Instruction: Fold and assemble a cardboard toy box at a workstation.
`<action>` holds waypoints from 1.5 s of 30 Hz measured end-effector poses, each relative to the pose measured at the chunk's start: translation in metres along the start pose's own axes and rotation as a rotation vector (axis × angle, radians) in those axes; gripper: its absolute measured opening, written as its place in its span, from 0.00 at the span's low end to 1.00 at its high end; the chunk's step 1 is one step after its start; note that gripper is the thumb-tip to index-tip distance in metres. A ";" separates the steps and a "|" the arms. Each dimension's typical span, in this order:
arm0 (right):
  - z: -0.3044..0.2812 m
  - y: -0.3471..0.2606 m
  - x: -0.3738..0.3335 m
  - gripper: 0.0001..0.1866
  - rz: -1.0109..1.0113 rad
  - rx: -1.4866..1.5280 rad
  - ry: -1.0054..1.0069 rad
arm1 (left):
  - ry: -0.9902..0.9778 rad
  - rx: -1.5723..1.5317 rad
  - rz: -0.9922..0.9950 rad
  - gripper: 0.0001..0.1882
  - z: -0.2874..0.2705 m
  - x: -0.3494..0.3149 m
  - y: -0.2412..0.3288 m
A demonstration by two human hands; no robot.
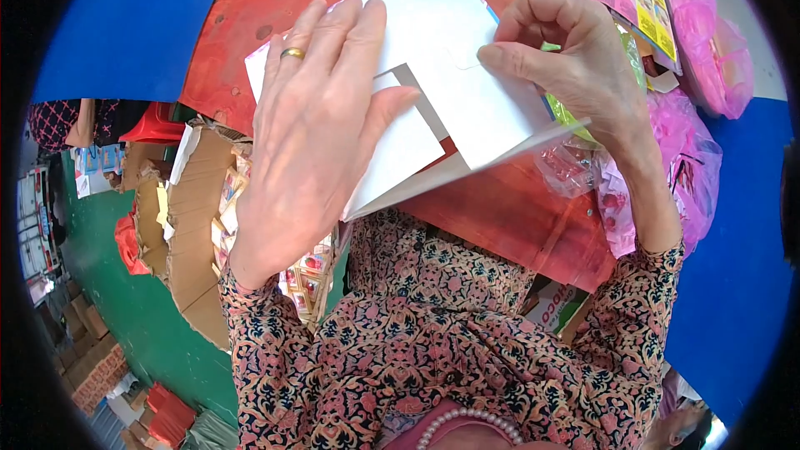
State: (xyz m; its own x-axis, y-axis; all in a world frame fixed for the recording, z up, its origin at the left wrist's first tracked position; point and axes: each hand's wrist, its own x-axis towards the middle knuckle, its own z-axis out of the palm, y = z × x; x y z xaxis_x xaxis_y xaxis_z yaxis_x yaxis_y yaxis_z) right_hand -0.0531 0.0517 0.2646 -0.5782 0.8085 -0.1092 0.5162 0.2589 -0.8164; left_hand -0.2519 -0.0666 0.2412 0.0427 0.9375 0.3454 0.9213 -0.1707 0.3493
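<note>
A white cardboard box [492, 112] with partly folded flaps is held over the red table in front of me. A gap between the flaps shows a grey strip and a sliver of red. My left hand [312, 133], with a gold ring, lies flat on the left flaps, fingers stretched out and thumb toward the gap. At the right edge my right hand [575, 62] is closed in a pinch, its thumb on the white flap beside a curved cut line. The curled fingers partly hide the edge. A thin flap [500, 158] sticks out toward me.
Under the box is a worn red table [542, 233]. Pink plastic bags [683, 162] and a yellow-pink printed packet [633, 0] lie at the right. An open brown carton [200, 225] with many small packets stands at the left on the green floor [108, 242].
</note>
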 end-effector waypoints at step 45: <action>0.047 -0.069 0.000 0.11 0.113 -0.110 -0.455 | 0.349 -0.272 0.223 0.12 -0.022 -0.074 -0.078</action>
State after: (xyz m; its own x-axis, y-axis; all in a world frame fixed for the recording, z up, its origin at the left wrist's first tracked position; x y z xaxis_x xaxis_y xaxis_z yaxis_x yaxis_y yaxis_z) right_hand -0.1185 0.0091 0.2939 -0.7199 0.5277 -0.4509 0.6412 0.2569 -0.7231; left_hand -0.3350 -0.1291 0.2075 0.0529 0.7192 0.6928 0.7685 -0.4723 0.4317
